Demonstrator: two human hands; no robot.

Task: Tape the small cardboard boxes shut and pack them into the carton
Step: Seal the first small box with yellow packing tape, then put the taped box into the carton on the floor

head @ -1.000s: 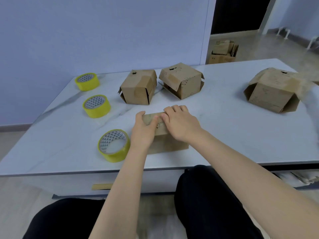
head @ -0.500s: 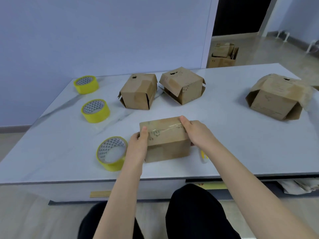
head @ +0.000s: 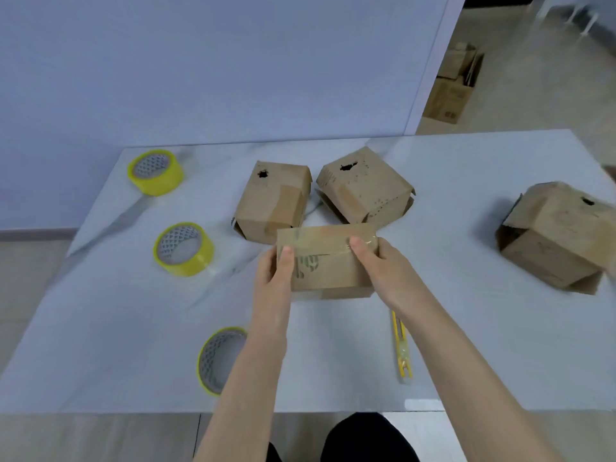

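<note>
Tabletop point(head: 466, 328) (white, grey-veined) lies under the held box point(head: 328, 261), pale wall point(head: 233, 61) behind.

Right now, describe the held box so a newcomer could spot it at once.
At the middle of the white table, just in front of two brown boxes, is the box, gripped at its ends by the left hand and right hand. Only it has shiny clear tape across its top.
</note>
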